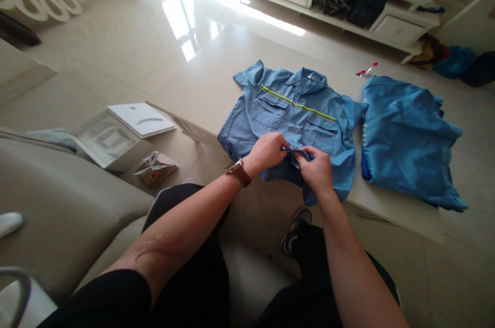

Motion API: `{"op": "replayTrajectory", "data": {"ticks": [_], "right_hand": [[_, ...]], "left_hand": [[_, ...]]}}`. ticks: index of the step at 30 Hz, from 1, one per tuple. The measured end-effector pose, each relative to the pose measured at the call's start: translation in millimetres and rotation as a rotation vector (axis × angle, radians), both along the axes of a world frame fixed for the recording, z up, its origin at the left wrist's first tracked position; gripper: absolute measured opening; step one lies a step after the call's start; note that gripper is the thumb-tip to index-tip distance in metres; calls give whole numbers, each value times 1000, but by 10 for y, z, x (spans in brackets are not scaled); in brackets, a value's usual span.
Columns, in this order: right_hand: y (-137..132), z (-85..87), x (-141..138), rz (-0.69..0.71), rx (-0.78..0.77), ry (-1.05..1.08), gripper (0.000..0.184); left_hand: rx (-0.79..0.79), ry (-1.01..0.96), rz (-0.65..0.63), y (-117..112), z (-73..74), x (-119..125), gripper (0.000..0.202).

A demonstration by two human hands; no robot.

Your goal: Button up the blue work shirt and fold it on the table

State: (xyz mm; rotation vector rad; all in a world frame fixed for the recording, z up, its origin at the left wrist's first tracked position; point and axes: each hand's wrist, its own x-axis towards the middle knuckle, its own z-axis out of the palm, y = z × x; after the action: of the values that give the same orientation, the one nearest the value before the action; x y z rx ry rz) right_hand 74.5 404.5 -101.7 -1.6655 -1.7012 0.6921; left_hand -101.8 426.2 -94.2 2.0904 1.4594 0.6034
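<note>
left hand (273,150) and right hand (317,165) both pinch the front of the blue work shirt (276,109); | shirt is on the desk (201,93), bottom hanging over; | best: pinch lightly, keep fingers close, don't tug

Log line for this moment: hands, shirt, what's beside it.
left hand: pinching shirt lower front | right hand: pinching same area | shirt: face-up on table | beside shirt: blue cloth
</note>
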Motion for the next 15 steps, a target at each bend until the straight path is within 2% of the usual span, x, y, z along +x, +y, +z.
{"op": "replayTrajectory", "data": {"ticks": [4,9,15], "right_hand": [[-16,9,12,-38,18,-46,24],[-23,-10,7,2,4,-92,22],[-31,-67,15,10,92,-175,22]], "left_hand": [[-7,23,-60,-11,11,16,29],[15,57,-77,-25,-9,20,31],[26,100,-113,-17,-68,22,27]]}}
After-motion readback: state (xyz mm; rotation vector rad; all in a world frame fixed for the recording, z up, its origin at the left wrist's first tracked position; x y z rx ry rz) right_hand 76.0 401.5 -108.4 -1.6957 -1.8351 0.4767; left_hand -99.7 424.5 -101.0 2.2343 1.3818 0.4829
